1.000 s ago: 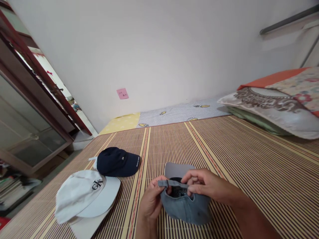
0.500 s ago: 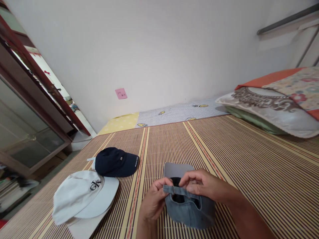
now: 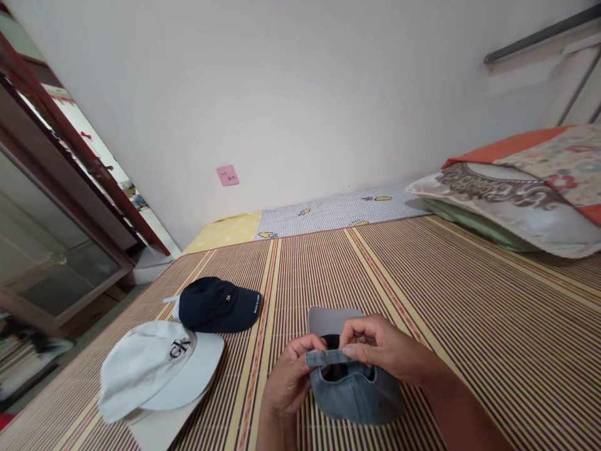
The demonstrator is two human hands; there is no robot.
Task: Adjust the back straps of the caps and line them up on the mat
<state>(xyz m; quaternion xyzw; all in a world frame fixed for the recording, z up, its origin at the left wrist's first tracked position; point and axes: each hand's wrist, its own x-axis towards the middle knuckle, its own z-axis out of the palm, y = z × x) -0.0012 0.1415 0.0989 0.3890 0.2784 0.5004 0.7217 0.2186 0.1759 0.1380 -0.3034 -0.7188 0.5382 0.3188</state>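
A blue-grey denim cap [image 3: 359, 398] rests on the striped mat, its grey brim [image 3: 328, 319] pointing away from me. Its back strap [image 3: 328, 357] with a small metal buckle spans the opening. My left hand [image 3: 293, 376] pinches the strap's left end. The thumb and fingers of my right hand [image 3: 380, 347] close on the strap right of the buckle. Left of my hands lie a navy cap [image 3: 206, 305] and a white cap [image 3: 141, 369] with black "CK" letters, which rests on another pale cap [image 3: 162, 429].
The striped mat [image 3: 300, 282] covers the bed. Pillows [image 3: 493, 200] lie at the back right against the white wall. A pink note [image 3: 228, 175] is on the wall. A glass-panelled cabinet [image 3: 61, 269] stands at the left.
My right thumb and fingers have closed onto the strap, which now looks straighter. The denim cap's back has shifted slightly up and left.
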